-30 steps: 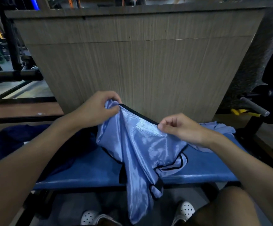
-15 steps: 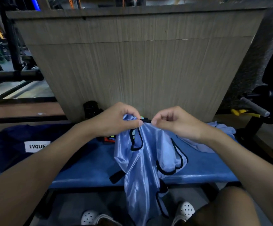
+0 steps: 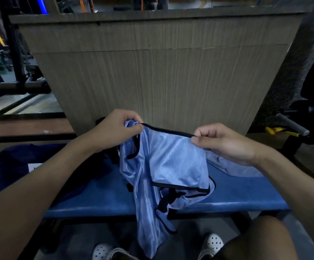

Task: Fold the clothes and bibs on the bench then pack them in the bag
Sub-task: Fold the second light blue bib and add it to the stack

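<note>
A shiny light-blue bib (image 3: 173, 166) with black trim hangs above the blue padded bench (image 3: 96, 199), its lower end drooping past the front edge. The left hand (image 3: 118, 128) and right hand (image 3: 225, 141) each keep a pinching grip on its taut top hem. A dark blue bag (image 3: 11, 166) lies at left, and a wood-grain panel (image 3: 161, 72) stands behind.

The left forearm (image 3: 58, 175) covers most of the dark blue bag (image 3: 7, 166) and its white label (image 3: 32, 167), unreadable. The bib (image 3: 171, 162) screens part of the tabletop (image 3: 246, 194); the right hand (image 3: 225, 141) hides much of a pale cloth (image 3: 227, 170); the shoes (image 3: 101, 251) are cropped below
</note>
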The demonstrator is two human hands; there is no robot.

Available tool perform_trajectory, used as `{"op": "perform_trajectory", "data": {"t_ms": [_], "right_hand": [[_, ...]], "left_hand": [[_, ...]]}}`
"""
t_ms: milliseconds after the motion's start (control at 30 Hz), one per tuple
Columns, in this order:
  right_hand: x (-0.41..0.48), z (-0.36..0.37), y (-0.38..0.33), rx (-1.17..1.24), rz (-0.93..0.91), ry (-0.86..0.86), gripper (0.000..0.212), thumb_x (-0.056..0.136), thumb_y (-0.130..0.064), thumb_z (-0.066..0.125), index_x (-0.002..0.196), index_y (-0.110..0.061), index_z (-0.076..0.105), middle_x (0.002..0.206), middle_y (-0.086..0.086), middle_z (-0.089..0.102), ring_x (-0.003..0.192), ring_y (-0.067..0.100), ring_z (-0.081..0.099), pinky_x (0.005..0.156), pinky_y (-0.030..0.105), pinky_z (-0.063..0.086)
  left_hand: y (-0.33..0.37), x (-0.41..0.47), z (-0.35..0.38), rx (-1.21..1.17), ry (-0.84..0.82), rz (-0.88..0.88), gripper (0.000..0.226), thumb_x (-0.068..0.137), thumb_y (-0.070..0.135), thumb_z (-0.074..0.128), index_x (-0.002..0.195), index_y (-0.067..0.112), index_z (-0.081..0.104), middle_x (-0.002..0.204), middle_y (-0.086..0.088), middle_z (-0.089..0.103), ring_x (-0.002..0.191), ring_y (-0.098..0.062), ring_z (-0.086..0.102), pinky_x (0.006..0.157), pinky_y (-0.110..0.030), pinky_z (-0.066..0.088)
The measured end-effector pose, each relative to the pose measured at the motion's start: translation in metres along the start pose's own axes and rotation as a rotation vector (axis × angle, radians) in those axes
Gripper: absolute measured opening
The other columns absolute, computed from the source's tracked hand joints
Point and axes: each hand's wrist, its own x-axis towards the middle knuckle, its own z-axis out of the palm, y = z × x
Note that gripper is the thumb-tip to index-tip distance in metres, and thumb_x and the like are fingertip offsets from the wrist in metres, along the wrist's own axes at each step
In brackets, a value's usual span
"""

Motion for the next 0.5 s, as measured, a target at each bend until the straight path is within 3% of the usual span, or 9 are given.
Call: {"op": "perform_trajectory", "data": {"t_ms": [133,233,300,433,500], "right_hand": [[0.001,0.002,-0.008,0.143,-0.046,-0.027,0.036,0.091,-0.025,0.062,0.078,0.007,0.052,0.068,0.014,0.039,0.063,0.022,0.034,0.061,0.023,0.035],[0.002,0.006,-0.019,0.185,-0.067,-0.024,0.032,0.088,-0.027,0.072,0.104,-0.004,0.058,0.062,0.014,0.048,0.058,0.021,0.042,0.060,0.026,0.038],[0.001,0.008,-0.025,0.212,-0.085,-0.054,0.033,0.087,-0.021,0.068,0.115,-0.011,0.057,0.063,0.014,0.048,0.059,0.017,0.045,0.060,0.023,0.040],[-0.002,0.015,-0.033,0.110,-0.105,-0.115,0.029,0.092,-0.004,0.059,0.121,-0.008,0.064,0.092,0.026,0.063,0.089,0.019,0.057,0.088,0.029,0.046],[0.000,0.019,-0.035,0.009,-0.081,-0.088,0.037,0.092,0.009,0.057,0.123,-0.009,0.062,0.080,0.002,0.068,0.077,0.006,0.059,0.079,0.020,0.046]], "left_hand": [[0.008,-0.001,0.008,-0.104,-0.035,-0.017,0.009,0.094,0.015,0.067,0.091,0.019,0.075,0.088,0.004,0.074,0.082,-0.001,0.065,0.078,-0.017,0.048],[0.014,-0.001,0.008,-0.259,-0.024,-0.019,0.009,0.090,0.021,0.068,0.096,0.023,0.075,0.097,-0.021,0.069,0.081,-0.018,0.060,0.078,-0.035,0.048],[0.020,-0.002,0.008,-0.314,-0.005,-0.001,0.010,0.089,0.022,0.068,0.096,0.024,0.074,0.097,-0.025,0.068,0.080,-0.023,0.057,0.078,-0.038,0.046],[0.029,-0.006,0.011,-0.357,0.042,0.026,0.012,0.092,0.004,0.068,0.100,0.012,0.071,0.092,-0.011,0.076,0.079,-0.010,0.068,0.078,-0.023,0.055],[0.032,-0.007,0.014,-0.349,0.093,0.032,0.011,0.089,0.004,0.071,0.099,0.009,0.071,0.089,-0.012,0.076,0.075,-0.010,0.069,0.074,-0.021,0.055]]}}
